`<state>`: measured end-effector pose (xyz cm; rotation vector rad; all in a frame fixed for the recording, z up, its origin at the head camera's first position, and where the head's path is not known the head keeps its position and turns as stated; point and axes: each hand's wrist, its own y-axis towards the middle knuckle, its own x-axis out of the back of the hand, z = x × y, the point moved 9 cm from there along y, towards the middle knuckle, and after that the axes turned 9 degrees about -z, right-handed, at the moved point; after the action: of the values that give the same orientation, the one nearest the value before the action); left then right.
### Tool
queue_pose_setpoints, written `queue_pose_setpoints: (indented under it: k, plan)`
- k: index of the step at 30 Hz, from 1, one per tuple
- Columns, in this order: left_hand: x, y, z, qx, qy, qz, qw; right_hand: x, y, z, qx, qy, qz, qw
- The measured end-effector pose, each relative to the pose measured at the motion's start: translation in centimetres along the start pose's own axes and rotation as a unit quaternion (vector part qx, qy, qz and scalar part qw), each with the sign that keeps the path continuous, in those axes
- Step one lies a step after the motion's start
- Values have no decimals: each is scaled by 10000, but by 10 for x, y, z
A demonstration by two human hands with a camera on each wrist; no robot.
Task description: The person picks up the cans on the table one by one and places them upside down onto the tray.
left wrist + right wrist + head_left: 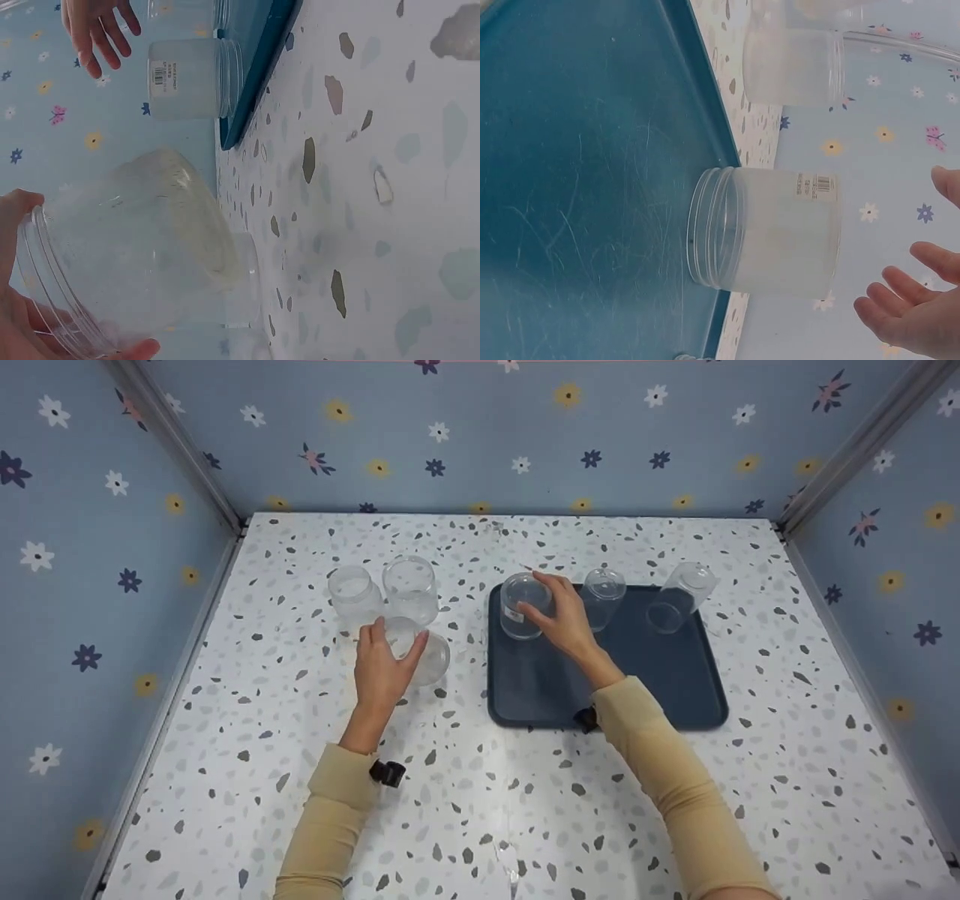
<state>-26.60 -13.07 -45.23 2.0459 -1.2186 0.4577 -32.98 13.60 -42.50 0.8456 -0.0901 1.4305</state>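
Note:
My left hand (pixel 380 671) grips a clear plastic jar (pixel 142 247) by its threaded mouth end. This jar is tilted, its rounded base pointing away from the palm in the left wrist view. Over on the tray (pixel 645 690), my right hand (pixel 564 622) is beside and above a labelled clear jar (pixel 787 232), which stands mouth down near the tray's left back corner. The right fingers are spread and apart from that jar in the right wrist view. Two more clear jars, one in the middle (pixel 602 600) and one at the right (pixel 681 596), stand along the tray's back.
Behind my left hand, two clear jars, one at the left (pixel 354 591) and one to its right (pixel 411 589), stand on the speckled table (pixel 450 810). A flowered blue panel (pixel 480 435) rises along the back, with similar panels on both sides.

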Motion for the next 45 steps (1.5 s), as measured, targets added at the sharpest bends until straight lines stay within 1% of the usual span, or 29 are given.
queue_pose_setpoints:
  k: [5,9,12,16,23,26,30,33,35,40,43,45]
  plan:
    - [-3,-3,-3,21,-288,-3,9996,1,-6,5,176,175,-182,9995]
    - [-8,-6,-4,85,-619,124,9980,1,-12,7,207,452,-248,9985]
    - [-12,-9,-4,201,-868,221,9958,0,-17,8,180,626,-276,9975]
    - [-16,-11,-4,318,-1203,239,9919,-1,-22,9,94,839,-309,9959]
    - [-25,-16,-9,233,-1641,249,9858,-3,-32,8,-174,1026,-278,9942]
    - [-28,-17,-11,231,-1868,240,9818,-1,-37,19,-351,1304,-210,9906]
    - [-31,-19,-13,366,-2123,219,9763,3,-42,38,-533,1524,-176,9867]
    - [-36,-20,-13,531,-2308,270,9712,1,-44,39,-620,1558,-156,9857]
    - [-39,-22,-14,613,-2422,318,9678,-2,-45,38,-654,1688,-132,9834]
    - [-44,-24,-16,681,-2499,354,9652,-9,-49,35,-727,2059,-46,9758]
    - [-47,-25,-17,707,-2526,339,9644,-13,-52,33,-884,2211,46,9712]
    - [-49,-27,-17,728,-2624,326,9617,-16,-54,31,-1044,2324,115,9669]
